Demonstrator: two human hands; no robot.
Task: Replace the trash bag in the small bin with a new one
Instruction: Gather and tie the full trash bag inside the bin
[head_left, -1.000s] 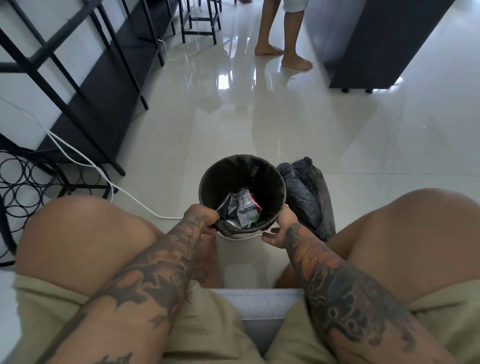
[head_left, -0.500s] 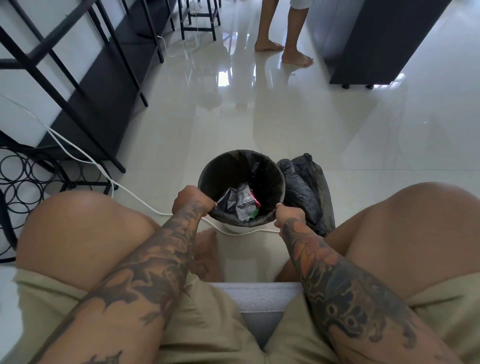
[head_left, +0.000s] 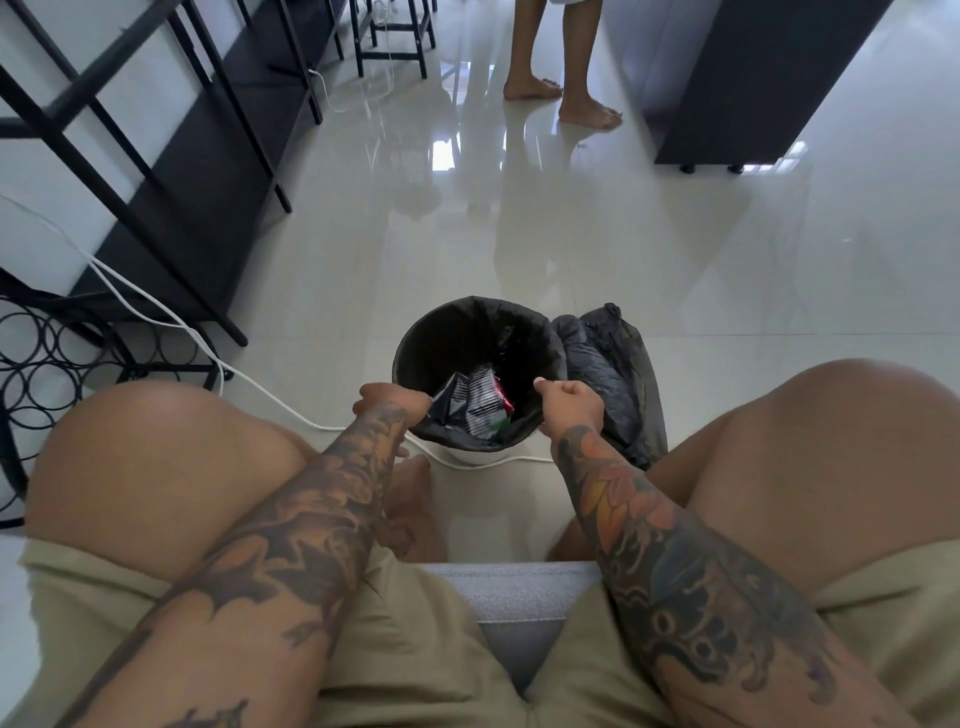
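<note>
**Ana:** Both hands have climbed since half a second back: the left hand (head_left: 392, 408) now sits on the near-left rim of the small bin (head_left: 480, 456), and the right hand (head_left: 570, 402) has come up over the near-right rim with its fingers curled in.

**Ben:** Curled on what?

**Ana:** On the old trash bag (head_left: 467, 343), I'd judge. The right hand looks pinched narrow on the black edge folded over the rim. The left hand is closed too, but its fingers are hidden behind the knuckles, so I cannot tell whether it has plastic or only rests there.

**Ben:** Why one on each side?

**Ana:** Probably to peel the cuff off the rim evenly, so the bag gathers shut and the wrappers (head_left: 475, 402) stay at the bottom instead of spilling on the floor (head_left: 519, 249).

**Ben:** Where does the bin stand?

**Ana:** On the tiles between the seated person's knees, with a white cable (head_left: 171, 319) running just past its base. The bag is in the bin, its cuff over most of the rim; lifting out hasn't begun.

**Ben:** And the new one?

**Ana:** A dark crumpled bag (head_left: 608, 374) lies on the floor touching the bin's right side. Presumably that is the replacement, kept in easy reach, though I can't confirm it. Another person's bare feet (head_left: 561, 98) stand well apart, far up the room.
</note>
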